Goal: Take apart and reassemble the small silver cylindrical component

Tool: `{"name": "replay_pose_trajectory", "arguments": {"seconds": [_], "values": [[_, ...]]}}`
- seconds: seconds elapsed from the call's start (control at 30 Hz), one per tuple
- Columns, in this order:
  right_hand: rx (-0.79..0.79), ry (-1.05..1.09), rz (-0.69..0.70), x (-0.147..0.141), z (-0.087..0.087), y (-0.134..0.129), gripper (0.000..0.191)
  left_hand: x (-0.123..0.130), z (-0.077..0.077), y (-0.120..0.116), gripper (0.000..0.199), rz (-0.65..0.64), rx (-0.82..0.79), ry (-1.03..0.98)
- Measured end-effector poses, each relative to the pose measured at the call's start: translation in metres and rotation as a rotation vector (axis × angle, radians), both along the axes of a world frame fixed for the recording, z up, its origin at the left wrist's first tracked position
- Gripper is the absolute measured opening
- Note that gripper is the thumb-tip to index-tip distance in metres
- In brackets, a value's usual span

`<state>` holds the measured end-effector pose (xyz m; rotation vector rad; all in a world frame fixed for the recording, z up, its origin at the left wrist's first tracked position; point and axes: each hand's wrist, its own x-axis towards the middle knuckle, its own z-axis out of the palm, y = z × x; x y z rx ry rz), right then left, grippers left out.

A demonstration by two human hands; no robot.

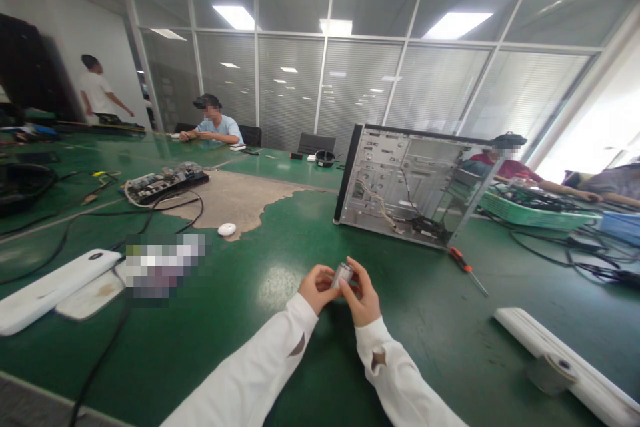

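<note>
Both hands meet over the green table in front of me, around a small silvery-grey cylinder [342, 274] whose exact kind I cannot make out. My left hand [317, 287] grips its left side, fingers curled and partly hidden behind it. From the other side, the thumb and fingers of my right hand [363, 297] are closed on the cylinder. It is slightly tilted, with its darker top end showing. Beyond my hands stands an open computer case [405, 187], its bare metal inside and some cables showing.
A screwdriver [467, 270] lies beside the case. At right are a long white bar [545, 340], a tape roll [553, 373] and a green basket [540, 213] of cables. Leftward lie a white round piece [227, 229], a white slab [55, 287] and black cables. Other people sit around the table.
</note>
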<state>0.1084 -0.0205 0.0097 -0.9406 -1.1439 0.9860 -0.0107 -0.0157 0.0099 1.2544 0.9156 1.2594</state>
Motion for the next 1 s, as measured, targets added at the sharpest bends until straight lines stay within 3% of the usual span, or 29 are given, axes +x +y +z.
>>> {"name": "replay_pose_trajectory", "arguments": {"seconds": [0.23, 0.47, 0.6, 0.83, 1.0], "values": [[0.043, 0.140, -0.028, -0.004, -0.001, 0.001, 0.044, 0.000, -0.001, 0.007, 0.048, -0.170, -0.313, -0.241], [-0.054, 0.288, 0.192, -0.007, -0.005, 0.003, 0.053, -0.005, -0.001, 0.008, 0.036, -0.238, -0.472, -0.380], [-0.081, 0.381, 0.283, -0.008, -0.003, 0.002, 0.056, -0.008, -0.002, 0.011, 0.038, -0.317, -0.558, -0.479], [-0.119, 0.396, 0.250, -0.006, -0.005, 0.002, 0.055, -0.006, -0.006, 0.013, 0.039, -0.350, -0.513, -0.364], [-0.040, 0.239, 0.056, -0.004, -0.006, 0.004, 0.053, 0.001, -0.010, 0.015, 0.038, -0.153, -0.385, -0.240]]}}
